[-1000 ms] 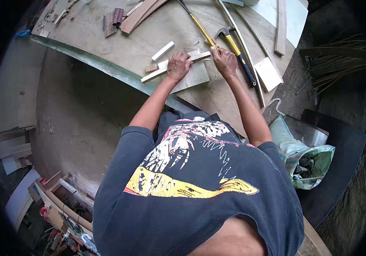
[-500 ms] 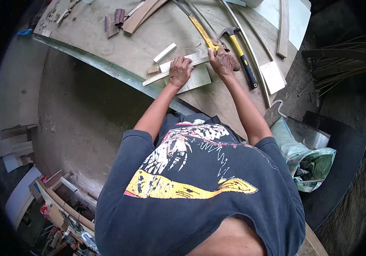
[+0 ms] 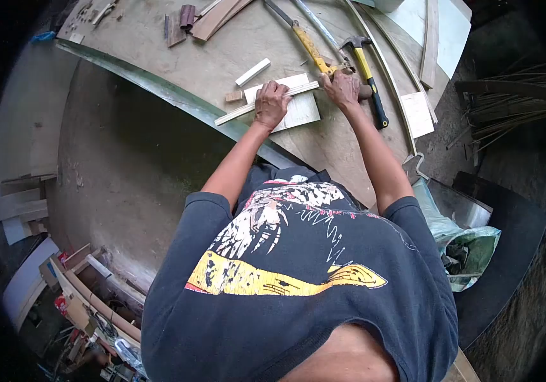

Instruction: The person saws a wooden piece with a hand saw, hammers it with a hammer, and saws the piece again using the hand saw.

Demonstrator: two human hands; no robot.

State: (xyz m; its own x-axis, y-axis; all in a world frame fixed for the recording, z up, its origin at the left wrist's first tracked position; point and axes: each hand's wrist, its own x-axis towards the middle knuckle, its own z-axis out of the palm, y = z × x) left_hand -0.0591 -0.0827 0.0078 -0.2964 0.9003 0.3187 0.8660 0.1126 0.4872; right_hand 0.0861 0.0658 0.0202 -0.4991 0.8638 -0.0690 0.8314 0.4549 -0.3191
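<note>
My left hand (image 3: 272, 105) presses down with bent fingers on a thin pale wood strip (image 3: 237, 114), which lies across a flat light board (image 3: 300, 113). A small wood block (image 3: 233, 96) and a short white stick (image 3: 252, 72) lie just beyond it. My right hand (image 3: 342, 88) is closed on the handle end of a yellow-framed hacksaw (image 3: 310, 46), beside the strip's right end. A hammer (image 3: 366, 71) with a black and yellow handle lies right of that hand.
Long thin strips (image 3: 389, 71) run along the right side of the wooden table (image 3: 158, 54). Reddish-brown planks (image 3: 221, 19) lie at the back. An open sack (image 3: 467, 248) stands on the right; at lower left is a box of tools (image 3: 104, 318).
My right hand and the hacksaw have shifted slightly right, away from the strip's end. A metal bar beside the saw frame shows more clearly. My left hand stays on the strip.
</note>
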